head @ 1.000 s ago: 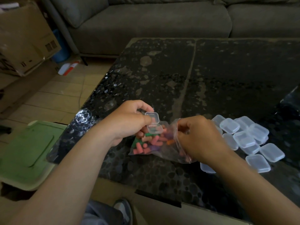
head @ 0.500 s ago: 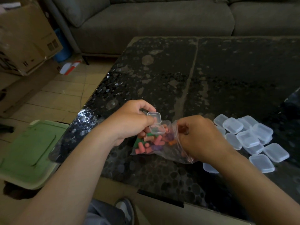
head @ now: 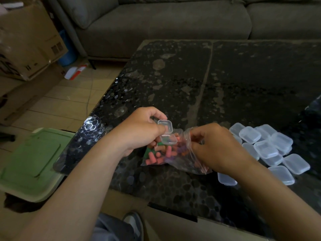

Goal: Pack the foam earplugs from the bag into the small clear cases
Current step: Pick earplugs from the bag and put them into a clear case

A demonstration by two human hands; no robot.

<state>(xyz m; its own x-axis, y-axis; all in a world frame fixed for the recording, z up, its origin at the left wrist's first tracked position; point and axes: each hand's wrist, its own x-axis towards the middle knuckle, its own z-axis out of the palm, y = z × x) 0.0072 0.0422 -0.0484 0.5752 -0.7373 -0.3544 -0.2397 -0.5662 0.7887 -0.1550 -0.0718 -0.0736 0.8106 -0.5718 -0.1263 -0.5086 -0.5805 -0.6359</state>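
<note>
I am watching the small clear hinged plastic case (head: 165, 132) with its lid standing open. The left hand (head: 140, 131) is pinching it between thumb and curled fingers, just above the mouth of the clear zip plastic bag (head: 184, 164). The bag is lying on the near part of the black pebble-patterned glass table (head: 243, 80), and the pink, orange, green and purple foam earplugs (head: 156, 156) are sitting heaped inside it. The right hand (head: 217, 146) is gripping the bag's open edge, its fingers curled round the plastic and lifting it. I cannot tell whether the held case has a plug in it. Just beyond the right hand, the closed clear square cases (head: 265, 146) are lying clustered on the table, some overlapping. Further out, a grey fabric sofa (head: 165, 23) is standing behind the table. To the left, a brown cardboard box (head: 26, 40) is showing black printed handling symbols, too small for me to read. A pale green plastic lid (head: 29, 160) is lying on the floor.
</note>
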